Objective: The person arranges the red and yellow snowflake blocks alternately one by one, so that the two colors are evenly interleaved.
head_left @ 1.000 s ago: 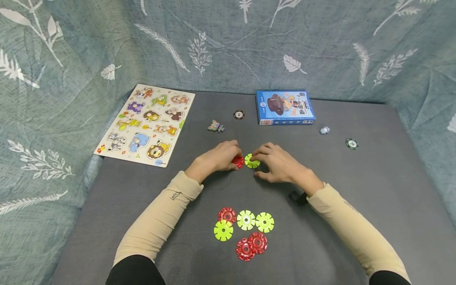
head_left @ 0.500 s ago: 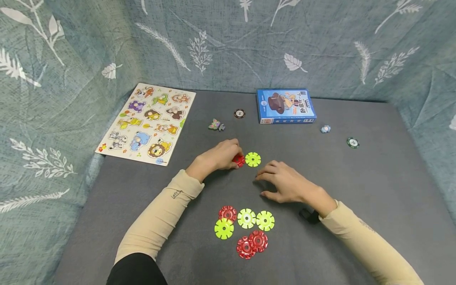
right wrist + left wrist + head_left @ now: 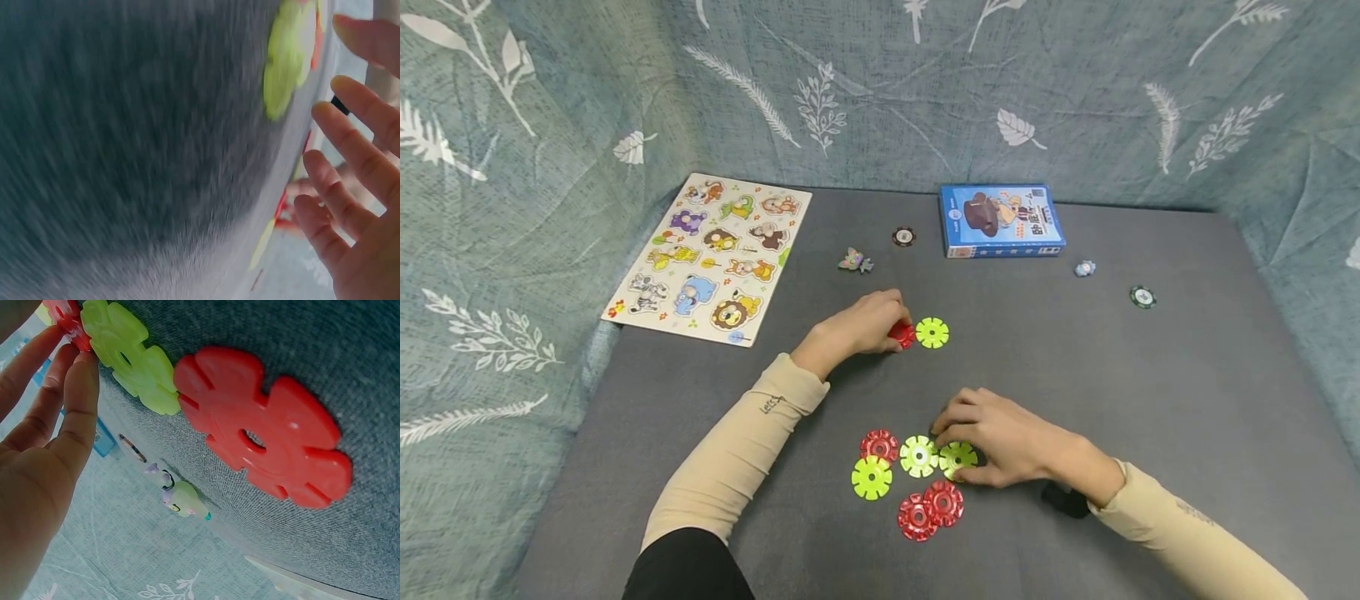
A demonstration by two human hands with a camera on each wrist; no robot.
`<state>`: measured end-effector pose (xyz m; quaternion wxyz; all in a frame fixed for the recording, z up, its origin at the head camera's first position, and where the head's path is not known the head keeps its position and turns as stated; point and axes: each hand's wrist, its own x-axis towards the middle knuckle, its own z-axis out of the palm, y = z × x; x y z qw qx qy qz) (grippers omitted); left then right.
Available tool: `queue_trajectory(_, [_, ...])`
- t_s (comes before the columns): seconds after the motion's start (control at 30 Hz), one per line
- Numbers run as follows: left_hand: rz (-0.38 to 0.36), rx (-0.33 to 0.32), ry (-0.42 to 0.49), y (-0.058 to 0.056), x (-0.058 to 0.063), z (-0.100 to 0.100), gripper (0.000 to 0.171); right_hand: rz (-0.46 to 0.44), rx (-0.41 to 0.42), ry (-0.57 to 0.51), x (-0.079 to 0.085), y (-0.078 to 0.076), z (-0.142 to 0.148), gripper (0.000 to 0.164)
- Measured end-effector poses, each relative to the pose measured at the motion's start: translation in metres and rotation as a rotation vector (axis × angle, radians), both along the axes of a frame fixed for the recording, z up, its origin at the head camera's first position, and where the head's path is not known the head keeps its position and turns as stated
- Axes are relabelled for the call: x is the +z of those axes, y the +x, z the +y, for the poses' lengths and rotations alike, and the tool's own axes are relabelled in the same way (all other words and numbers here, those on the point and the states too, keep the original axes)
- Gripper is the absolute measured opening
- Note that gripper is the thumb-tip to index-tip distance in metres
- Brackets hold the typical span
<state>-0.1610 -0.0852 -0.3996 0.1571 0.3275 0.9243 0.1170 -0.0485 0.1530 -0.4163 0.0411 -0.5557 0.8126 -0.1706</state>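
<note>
My left hand [image 3: 863, 323] pinches a red notched plastic interlocking disc [image 3: 67, 324] at its edges. To the right of it lies a yellow-green interlocking disc [image 3: 932, 332]. The left wrist view shows a row of such discs in alternating colors, with another yellow-green disc [image 3: 128, 356] and a large red disc [image 3: 262, 425] that my left hand hides in the head view. My right hand [image 3: 1003, 437] hovers with spread fingers over a yellow-green disc [image 3: 955, 462] in the near group; the right wrist view is blurred, and nothing sits between its fingers.
The near group also has another yellow-green disc [image 3: 872, 477], a pale one [image 3: 919, 457] and red discs [image 3: 917, 517]. Farther back are an animal puzzle board [image 3: 700, 258], a blue game box [image 3: 1002, 221], poker chips [image 3: 904, 237] and small figures [image 3: 855, 261].
My right hand has let go of the yellow-green disc beside the left hand and moved toward me to the near group. My left hand stays at the red disc.
</note>
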Motion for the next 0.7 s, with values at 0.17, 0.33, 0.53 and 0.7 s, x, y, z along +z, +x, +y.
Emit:
queue_trajectory(0.17, [0.004,0.004,-0.004,0.000,0.000,0.000,0.036,0.014,0.048,0.037,-0.001,0.014,-0.002,0.035])
queue_trajectory(0.33, [-0.002,0.007,0.000,0.000,-0.001,0.000,0.036,0.027,0.064,0.042,-0.002,0.022,-0.002,0.042])
queue_trajectory(0.53, [0.014,-0.003,0.027,0.000,-0.002,-0.001,0.035,0.055,0.127,0.055,-0.005,0.033,-0.007,0.040])
queue_trajectory(0.7, [0.020,-0.005,0.041,0.000,-0.003,-0.002,0.035,0.103,0.140,0.064,-0.007,0.039,-0.010,0.035])
